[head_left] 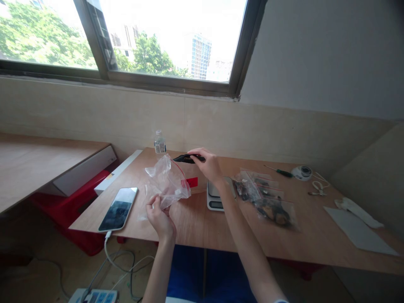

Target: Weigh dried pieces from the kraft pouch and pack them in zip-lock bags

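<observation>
My left hand [159, 214] pinches the lower edge of a clear zip bag [162, 181], its red-lined mouth tilted to the right. Farther back, my right hand [206, 164] grips a long black object [184, 158], whose exact kind I cannot make out. That object lies behind the bag's mouth, above a tan box or packet [200, 185] with a red label [190, 182]. Whether it touches the bag is unclear. Below my right wrist is a small white digital scale [215, 205], partly covered by the forearm.
Several clear bags of dark parts [274, 210] lie right of the scale. Beyond them are a green screwdriver [284, 173], a white dome camera [302, 173] and a white sheet [356, 229]. At left rest a charging phone [118, 209] and a bottle [160, 143].
</observation>
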A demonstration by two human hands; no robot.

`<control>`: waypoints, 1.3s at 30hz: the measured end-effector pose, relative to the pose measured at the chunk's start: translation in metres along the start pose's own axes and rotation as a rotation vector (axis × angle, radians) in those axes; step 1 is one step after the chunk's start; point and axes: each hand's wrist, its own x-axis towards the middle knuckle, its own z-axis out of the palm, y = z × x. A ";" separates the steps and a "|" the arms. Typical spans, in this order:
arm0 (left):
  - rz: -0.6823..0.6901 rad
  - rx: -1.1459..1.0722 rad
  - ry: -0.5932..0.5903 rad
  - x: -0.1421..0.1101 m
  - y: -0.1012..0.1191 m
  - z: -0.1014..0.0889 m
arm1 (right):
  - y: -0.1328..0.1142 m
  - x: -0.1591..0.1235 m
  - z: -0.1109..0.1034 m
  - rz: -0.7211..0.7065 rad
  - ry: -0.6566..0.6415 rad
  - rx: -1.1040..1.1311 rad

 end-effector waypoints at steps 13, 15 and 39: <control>0.031 0.075 -0.036 -0.007 0.002 0.003 | -0.004 -0.011 -0.005 -0.017 -0.031 -0.145; 0.050 0.109 -0.059 -0.009 0.004 0.003 | -0.013 -0.017 -0.007 0.018 0.009 -0.098; 0.119 0.486 -0.579 0.009 0.054 -0.015 | 0.006 -0.087 -0.017 0.609 0.278 0.219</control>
